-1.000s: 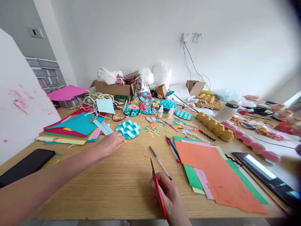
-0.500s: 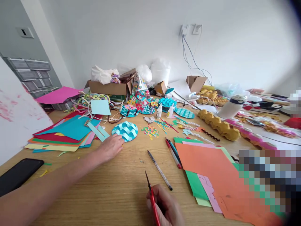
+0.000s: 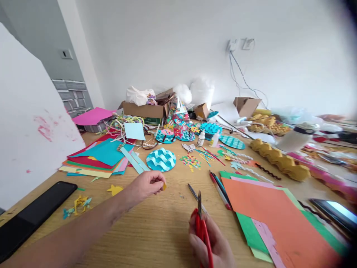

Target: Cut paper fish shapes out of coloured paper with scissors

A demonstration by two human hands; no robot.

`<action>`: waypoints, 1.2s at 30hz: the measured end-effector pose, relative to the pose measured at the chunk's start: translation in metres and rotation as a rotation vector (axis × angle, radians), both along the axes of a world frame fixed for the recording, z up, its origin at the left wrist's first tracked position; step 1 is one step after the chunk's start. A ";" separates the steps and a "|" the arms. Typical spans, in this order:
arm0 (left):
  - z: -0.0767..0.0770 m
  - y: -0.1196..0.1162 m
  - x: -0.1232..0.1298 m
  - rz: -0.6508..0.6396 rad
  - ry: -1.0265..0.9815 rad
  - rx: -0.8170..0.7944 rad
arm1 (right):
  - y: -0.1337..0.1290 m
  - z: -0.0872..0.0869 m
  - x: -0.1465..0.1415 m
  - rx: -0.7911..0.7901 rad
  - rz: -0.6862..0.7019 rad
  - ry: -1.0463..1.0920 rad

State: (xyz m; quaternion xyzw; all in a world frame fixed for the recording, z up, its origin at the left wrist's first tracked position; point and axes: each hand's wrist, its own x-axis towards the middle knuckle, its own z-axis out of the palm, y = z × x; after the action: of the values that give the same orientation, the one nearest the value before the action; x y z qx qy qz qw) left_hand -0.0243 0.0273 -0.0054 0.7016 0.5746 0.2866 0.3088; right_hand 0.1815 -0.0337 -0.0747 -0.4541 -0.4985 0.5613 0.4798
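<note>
My left hand is closed in a pinch above the table, just in front of the round blue wave-patterned disc. A small yellow paper piece peeks out at its fingertips; the rest is hidden by the fingers. My right hand is wrapped around red-handled scissors, blades pointing up and away from me. Behind the blades lies a pen. A yellow paper cutout rests left of my left wrist, with yellow and blue paper scraps farther left.
Stacked coloured paper lies at left behind a black phone. Orange and green sheets cover the right side. Glue bottles, confetti and decorated blue discs stand farther back. An egg-carton strip and white bottle are at right.
My left hand has drawn back from the disc's edge, and a yellow piece now shows at its fingertips. The scissors have turned more upright. The view has swung left.
</note>
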 end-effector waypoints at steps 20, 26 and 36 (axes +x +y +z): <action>0.004 -0.062 0.025 0.134 -0.596 -0.141 | 0.017 0.065 -0.045 0.145 0.042 0.100; -0.001 -0.061 0.016 0.041 -0.363 0.021 | 0.019 0.069 -0.044 0.253 0.131 -0.158; -0.003 -0.071 0.015 0.291 -0.776 -0.001 | 0.005 0.062 -0.046 0.297 0.068 -0.189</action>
State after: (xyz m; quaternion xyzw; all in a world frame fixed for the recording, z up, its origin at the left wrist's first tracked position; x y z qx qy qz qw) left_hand -0.0091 -0.0441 -0.0082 0.4526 0.5089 0.5705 0.4590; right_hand 0.1355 -0.0283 -0.0131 -0.4119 -0.6340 0.4522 0.4731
